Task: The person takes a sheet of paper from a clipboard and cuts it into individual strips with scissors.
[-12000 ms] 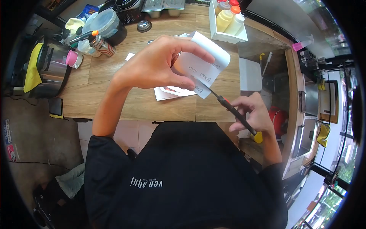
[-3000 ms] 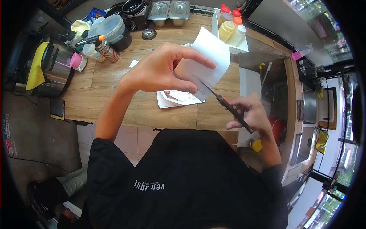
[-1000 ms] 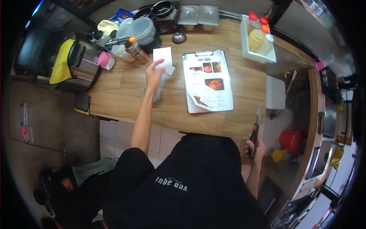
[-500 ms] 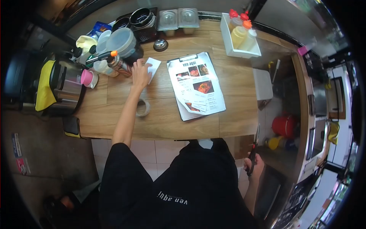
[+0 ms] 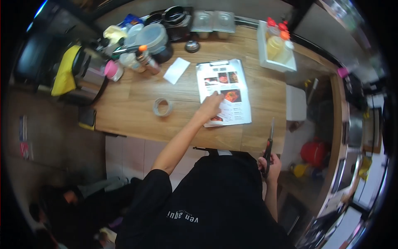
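Scissors (image 5: 268, 155) with dark, smooth handles, a red patch near the pivot and slim grey blades stand almost upright in our right hand (image 5: 270, 167), by the front right corner of the wooden table (image 5: 134, 108). We have our right fingers closed around the handles; the narrow blades point away from us and look pressed together, though their tips are blurred.

Our left hand (image 5: 210, 107) is over the lower left part of the printed menu (image 5: 240, 114), fingers reaching forward and slightly spread. Whether they pinch a sheet, we cannot tell. The menu lies on a clipboard (image 5: 219, 63) with a metal clip at its far edge; the paper is white and glossy, with red and orange food photographs, and smaller slips show around our fingers.

To the left of the menu we see a flat white paper (image 5: 176, 70), matt and four-cornered, apart from the clipboard. Nearer to us sits a round, translucent ring-shaped item (image 5: 162, 107) with a brownish middle. The tabletop is pale brown with visible grain and seams.

Beyond these, we have a shiny domed metal piece (image 5: 192, 46), a cloudy-lidded round tub (image 5: 152, 36) and, at the right, a white plastic tray (image 5: 278, 64) of squeeze bottles (image 5: 274, 47) with red and orange caps.
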